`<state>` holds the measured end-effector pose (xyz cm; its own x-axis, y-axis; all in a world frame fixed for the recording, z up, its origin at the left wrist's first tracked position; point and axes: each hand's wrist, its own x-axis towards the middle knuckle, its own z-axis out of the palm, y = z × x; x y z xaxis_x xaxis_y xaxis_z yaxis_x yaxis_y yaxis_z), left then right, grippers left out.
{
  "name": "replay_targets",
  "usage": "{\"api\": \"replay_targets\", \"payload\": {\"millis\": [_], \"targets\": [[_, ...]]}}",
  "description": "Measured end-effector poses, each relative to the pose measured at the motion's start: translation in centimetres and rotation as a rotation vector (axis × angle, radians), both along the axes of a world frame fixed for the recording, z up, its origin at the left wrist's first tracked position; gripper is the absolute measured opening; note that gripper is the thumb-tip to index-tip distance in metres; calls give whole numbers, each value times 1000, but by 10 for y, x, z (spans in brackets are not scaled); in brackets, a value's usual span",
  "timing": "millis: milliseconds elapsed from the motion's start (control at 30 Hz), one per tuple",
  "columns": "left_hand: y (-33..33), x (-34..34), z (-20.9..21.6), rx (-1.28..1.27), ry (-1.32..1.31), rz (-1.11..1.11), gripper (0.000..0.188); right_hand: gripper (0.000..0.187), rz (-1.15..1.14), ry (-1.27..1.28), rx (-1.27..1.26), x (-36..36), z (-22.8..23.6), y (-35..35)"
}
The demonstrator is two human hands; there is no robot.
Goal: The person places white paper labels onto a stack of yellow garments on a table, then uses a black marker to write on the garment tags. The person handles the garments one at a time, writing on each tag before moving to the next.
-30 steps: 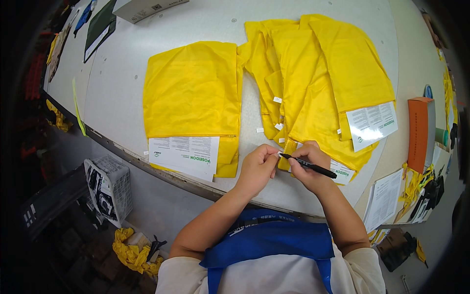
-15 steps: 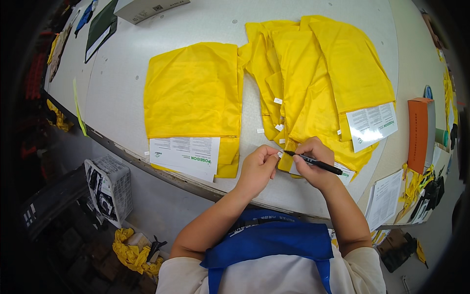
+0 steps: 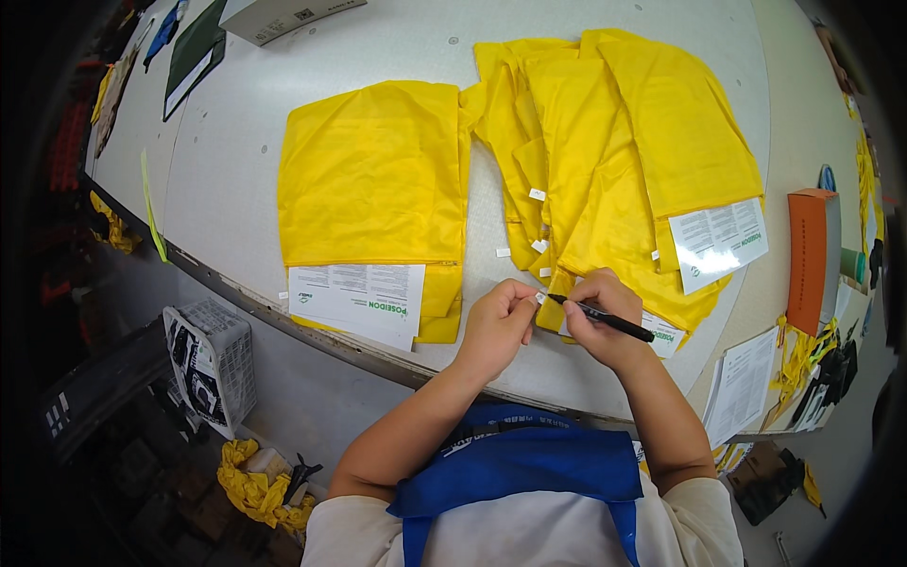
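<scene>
My left hand (image 3: 499,323) pinches a small white tag (image 3: 539,298) at the near edge of the fanned pile of yellow cloth bags (image 3: 614,161). In my right hand (image 3: 605,321) lies a black pen (image 3: 605,318), its tip touching that tag. Other small white tags (image 3: 537,195) stick out along the left side of the pile. To the left, a single folded yellow bag (image 3: 373,184) lies flat with a printed white sheet (image 3: 359,295) at its near end. Another printed sheet (image 3: 720,241) rests on the right of the pile.
An orange box (image 3: 811,255) stands at the table's right edge, with paper sheets (image 3: 742,383) near it. A cardboard box (image 3: 283,14) and dark folders (image 3: 194,52) lie at the far left. Below the table edge (image 3: 312,331) stand a white crate (image 3: 213,364) and yellow scraps (image 3: 255,482).
My hands stay over the same spot; the pen tip has shifted slightly along the tag held by my left hand.
</scene>
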<state>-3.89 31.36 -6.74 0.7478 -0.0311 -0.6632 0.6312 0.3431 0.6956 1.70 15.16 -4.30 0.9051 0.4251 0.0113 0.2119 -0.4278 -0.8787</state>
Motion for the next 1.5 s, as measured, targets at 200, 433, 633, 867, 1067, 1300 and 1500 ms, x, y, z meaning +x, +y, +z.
{"api": "replay_targets", "payload": {"millis": [200, 433, 633, 867, 1067, 1300, 1500], "targets": [[-4, 0, 3, 18, -28, -94, 9, 30, 84, -89, -63, 13, 6, 2], [-6, 4, -14, 377, -235, -155, 13, 32, 175, -253, -327, 30, 11, -33], [0, 27, -17, 522, -186, -210, 14, 13, -81, 58, -45, 14, 7, -15], [-1, 25, -34, 366, -143, -126, 14, 13, -24, -85, -98, 12, -9, 3], [0, 27, -25, 299, -94, -109, 13, 12, -63, -69, -93, 11, -12, 3], [-3, 15, -24, 286, -84, -228, 12, 14, -42, -89, -79, 6, -6, -13], [-9, 6, -33, 180, -80, -182, 9, 18, 75, -222, -77, 2, -9, -15]]}}
